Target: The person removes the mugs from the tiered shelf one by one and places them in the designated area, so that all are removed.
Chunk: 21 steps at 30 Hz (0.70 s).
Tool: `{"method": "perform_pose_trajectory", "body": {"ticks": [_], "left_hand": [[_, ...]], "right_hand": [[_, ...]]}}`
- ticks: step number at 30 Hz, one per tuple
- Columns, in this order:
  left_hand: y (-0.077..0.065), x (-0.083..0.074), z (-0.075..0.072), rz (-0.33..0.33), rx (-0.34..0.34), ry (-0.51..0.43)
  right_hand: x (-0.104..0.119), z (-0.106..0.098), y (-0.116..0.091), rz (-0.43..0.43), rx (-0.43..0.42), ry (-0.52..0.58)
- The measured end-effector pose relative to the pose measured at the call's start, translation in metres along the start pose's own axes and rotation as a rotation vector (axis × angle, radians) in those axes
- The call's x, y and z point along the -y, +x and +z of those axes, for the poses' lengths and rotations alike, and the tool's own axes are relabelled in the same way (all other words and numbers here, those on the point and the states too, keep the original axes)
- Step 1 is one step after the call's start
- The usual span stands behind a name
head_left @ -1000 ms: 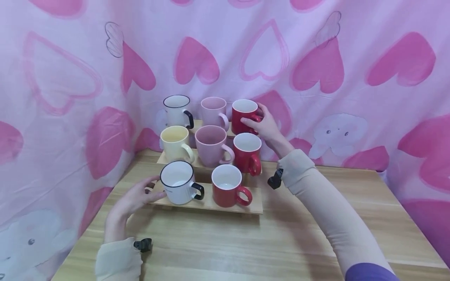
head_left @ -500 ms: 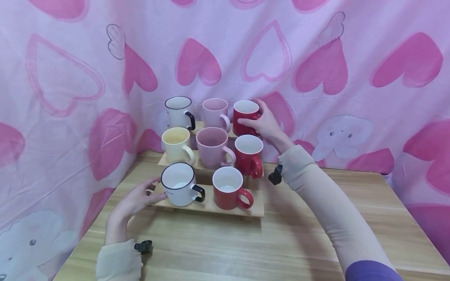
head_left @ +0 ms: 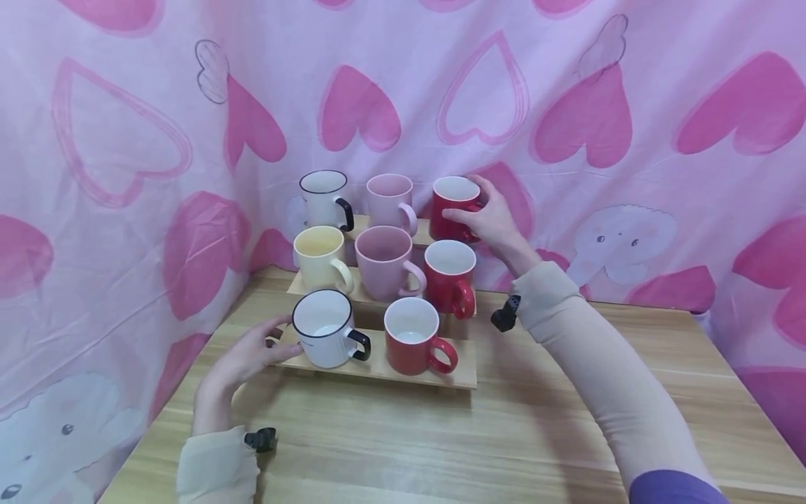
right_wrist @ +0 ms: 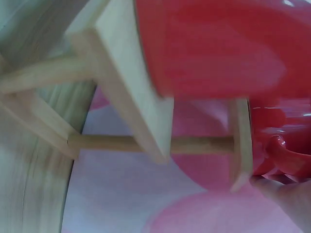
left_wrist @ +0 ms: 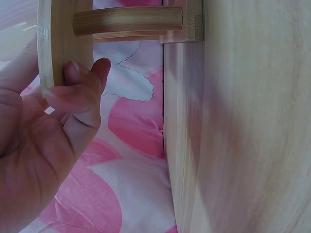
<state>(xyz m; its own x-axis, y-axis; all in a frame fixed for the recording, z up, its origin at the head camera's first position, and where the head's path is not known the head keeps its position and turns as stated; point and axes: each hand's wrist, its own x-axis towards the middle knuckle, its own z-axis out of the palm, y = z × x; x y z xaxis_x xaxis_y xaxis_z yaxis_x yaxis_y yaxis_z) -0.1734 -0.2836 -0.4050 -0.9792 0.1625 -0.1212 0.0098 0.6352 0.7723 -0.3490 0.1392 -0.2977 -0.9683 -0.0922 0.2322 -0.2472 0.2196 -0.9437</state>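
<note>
A red mug (head_left: 446,228) with a white inside stands upright in the right hand (head_left: 494,220), its handle at that hand's fingers. Beneath it is a light wooden stand (head_left: 376,357) of three stepped boards; the lowest board's end sits in the left hand's (head_left: 248,353) fingers. Just beside that hand, a white mug (head_left: 322,344) stands upright, black-rimmed, black handle pointing away from it.
</note>
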Motion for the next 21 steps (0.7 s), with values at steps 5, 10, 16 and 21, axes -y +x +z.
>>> {"method": "perform_pose_trajectory", "body": {"ticks": [5, 10, 16, 21], "left_hand": [[0.003, -0.002, -0.001, 0.011, 0.007, 0.001], [0.005, -0.004, -0.005, 0.017, 0.009, 0.017], [0.008, -0.003, -0.006, 0.012, 0.015, 0.024], [0.012, -0.002, -0.006, 0.013, 0.026, 0.001]], "right_hand": [[0.009, -0.028, -0.013, -0.004, -0.068, 0.021], [0.014, -0.054, -0.029, -0.021, -0.115, 0.023], [0.007, -0.083, -0.058, 0.003, -0.162, -0.046], [-0.007, -0.103, -0.082, 0.001, -0.209, -0.023]]}}
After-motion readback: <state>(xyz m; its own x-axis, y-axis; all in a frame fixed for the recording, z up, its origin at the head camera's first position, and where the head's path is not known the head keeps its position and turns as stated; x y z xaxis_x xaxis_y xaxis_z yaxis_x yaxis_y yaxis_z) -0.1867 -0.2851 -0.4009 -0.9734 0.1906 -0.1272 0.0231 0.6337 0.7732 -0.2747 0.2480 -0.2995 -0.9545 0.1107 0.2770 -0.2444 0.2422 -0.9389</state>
